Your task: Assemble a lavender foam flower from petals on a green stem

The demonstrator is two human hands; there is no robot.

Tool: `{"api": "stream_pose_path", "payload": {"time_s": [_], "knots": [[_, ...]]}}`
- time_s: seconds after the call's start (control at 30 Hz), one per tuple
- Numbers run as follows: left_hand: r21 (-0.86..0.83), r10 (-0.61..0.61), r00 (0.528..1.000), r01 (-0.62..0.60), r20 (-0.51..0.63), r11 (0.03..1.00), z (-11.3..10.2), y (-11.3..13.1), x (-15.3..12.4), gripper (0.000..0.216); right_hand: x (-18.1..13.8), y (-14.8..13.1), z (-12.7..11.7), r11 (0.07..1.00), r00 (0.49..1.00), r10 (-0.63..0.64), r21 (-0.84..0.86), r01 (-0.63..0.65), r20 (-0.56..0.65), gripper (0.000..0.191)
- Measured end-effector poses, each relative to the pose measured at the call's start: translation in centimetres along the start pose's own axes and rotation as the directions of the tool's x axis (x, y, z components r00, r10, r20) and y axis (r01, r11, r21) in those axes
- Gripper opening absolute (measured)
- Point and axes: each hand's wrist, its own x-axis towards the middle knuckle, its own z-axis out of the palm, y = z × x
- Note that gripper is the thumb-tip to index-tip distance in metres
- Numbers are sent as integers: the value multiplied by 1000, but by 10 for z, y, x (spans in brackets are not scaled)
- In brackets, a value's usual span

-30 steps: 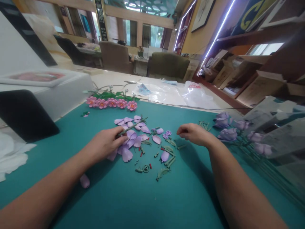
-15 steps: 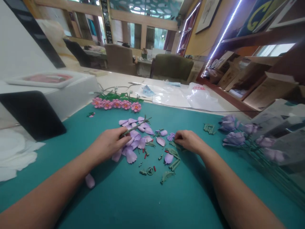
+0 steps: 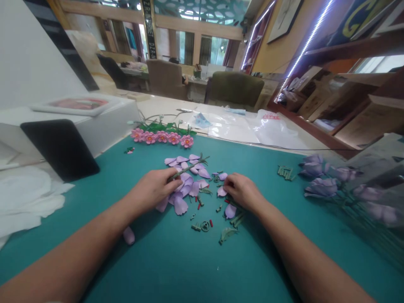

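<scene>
My left hand (image 3: pixel 160 183) pinches a thin green plastic stem (image 3: pixel 188 168) with leafy tips at its far end. It hangs over a heap of lilac petals (image 3: pixel 180 204). Across a small gap, my right hand (image 3: pixel 242 190) is low over the mat with its fingers pressed together. Their tips are at a single lilac petal (image 3: pixel 221 192) and partly cover it; what they grip is hidden. Around them lie another petal (image 3: pixel 230 211), a green leaf piece (image 3: pixel 227 235), a small green wheel (image 3: pixel 205 226) and little red pins (image 3: pixel 211 223).
Pink flowers (image 3: pixel 162 136) lie at the back of the green mat (image 3: pixel 176 269). Finished-looking lilac flowers (image 3: pixel 320 187) and short green sticks (image 3: pixel 285 172) are at right. A black tablet-like panel (image 3: pixel 59 149) and white sheets (image 3: pixel 31 198) stand at left. A plastic bag (image 3: pixel 271 130) lies behind.
My right hand has moved left from the small purple wheels to the single petal, covering the wheels. My left hand keeps the stem. The whole view has shifted slightly.
</scene>
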Motion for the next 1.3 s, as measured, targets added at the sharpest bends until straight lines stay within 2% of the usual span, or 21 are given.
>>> {"api": "stream_pose_path", "payload": {"time_s": [0.2, 0.3, 0.47, 0.57, 0.7, 0.83, 0.97, 1.03, 1.13, 1.2, 1.3], "knots": [[-1, 3, 1000, -3, 1, 1000, -1, 0, 1, 26, -1, 8, -3, 992, 996, -68, 102, 75, -65, 15], [-3, 4, 1000, -4, -2, 1000, -1, -1, 1, 27, -2, 6, -2, 980, 991, -133, 147, 133, -12, 18], [-3, 13, 1000, -13, -3, 1000, 0, -2, 2, 28, 0, 5, -1, 980, 991, -132, 152, 130, 5, 5], [-13, 19, 1000, -19, -4, 1000, 0, -3, 2, 29, 1, 9, -6, 982, 996, -88, 164, 89, -13, 3], [-15, 13, 1000, -13, -17, 1000, 0, -4, 3, 28, -1, 20, -18, 982, 998, 50, 180, -55, 32, 10], [-16, 11, 1000, -11, -26, 1000, -3, -4, 2, 26, -4, 28, -26, 992, 994, 26, 121, -38, 105, 20], [-14, 4, 999, -4, -39, 1000, -6, -4, 2, 23, -9, 21, -33, 999, 998, -20, -26, 21, 62, 26], [-11, 4, 999, -5, -35, 1000, -5, -4, 2, 22, -13, 10, -38, 995, 988, -94, -26, 98, 126, 21], [-11, 11, 999, -12, -30, 1000, -4, -5, 2, 22, -18, -5, -40, 969, 920, -245, 61, 238, 306, 13], [-19, 20, 999, -21, -33, 1000, -4, -5, 2, 22, -20, -11, -38, 966, 892, -257, 66, 251, 372, 10], [-25, 20, 999, -21, -36, 999, -3, -5, 1, 22, -19, -12, -32, 972, 886, -224, 23, 235, 406, 9]]}}
